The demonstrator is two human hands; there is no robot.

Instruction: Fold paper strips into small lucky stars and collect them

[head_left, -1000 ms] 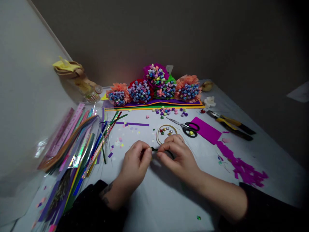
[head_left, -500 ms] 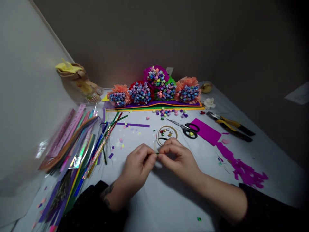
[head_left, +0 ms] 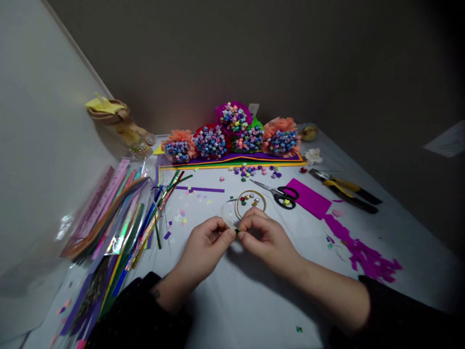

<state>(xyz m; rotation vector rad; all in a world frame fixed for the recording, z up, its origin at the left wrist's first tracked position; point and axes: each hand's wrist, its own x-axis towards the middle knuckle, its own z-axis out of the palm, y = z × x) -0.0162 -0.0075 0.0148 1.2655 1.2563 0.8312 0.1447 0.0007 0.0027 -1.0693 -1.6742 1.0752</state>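
Note:
My left hand [head_left: 207, 245] and my right hand [head_left: 271, 240] meet over the middle of the table, each in a pinch. Between their fingertips is a narrow paper strip [head_left: 228, 223], pale on one face and dark green where it is folded small. Its loose end curves up blurred above my left fingers. Just beyond my right hand lies a gold ring [head_left: 265, 205] with several small shiny folded stars [head_left: 248, 198] inside it. Black-handled scissors [head_left: 283, 198] lie right of the ring, with a yellow star by the handles.
Bouquets of folded stars [head_left: 210, 141] stand at the back on coloured sheets [head_left: 181, 165]. Loose paper strips [head_left: 127, 232] cover the left side. To the right are a magenta sheet [head_left: 308, 198], shredded magenta paper [head_left: 374, 261] and yellow-black pliers [head_left: 345, 191]. Loose stars [head_left: 250, 170] lie before the bouquets.
The strip's loose end has swung from above the fingertips over to the left, and my left fingers have shifted along it. My right hand stays almost in place.

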